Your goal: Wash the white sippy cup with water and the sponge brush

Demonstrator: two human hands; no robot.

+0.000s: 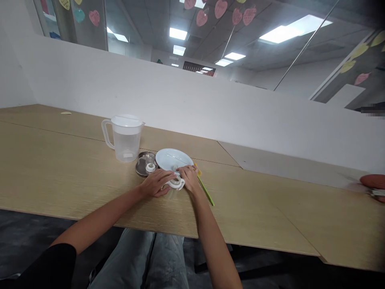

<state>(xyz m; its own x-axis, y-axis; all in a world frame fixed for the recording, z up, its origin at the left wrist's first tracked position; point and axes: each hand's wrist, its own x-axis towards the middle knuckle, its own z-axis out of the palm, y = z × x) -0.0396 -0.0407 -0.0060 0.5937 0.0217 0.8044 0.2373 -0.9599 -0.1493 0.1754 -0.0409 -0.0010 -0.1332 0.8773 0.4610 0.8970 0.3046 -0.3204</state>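
Observation:
Between my hands at the table's near side is a clear pot (175,184) with a white rim and white handle. My left hand (157,182) is wrapped round its left side, fingers curved over the rim. At the near right edge of a white plate (165,159), my right hand (189,176) has its fingers curled inward beside the pot. A small clear piece shows near its fingertips; whether it is gripped is hard to make out. Left of the plate, a round metal tray (140,165) holds a small clear part and a white ring-shaped part (150,167).
A large translucent jug (126,140) with a handle stands at the back left. A green-handled brush (206,192) lies right of my right hand. A white wall (168,100) rises behind the table (255,208). A reddish-brown round object (373,180) sits far right.

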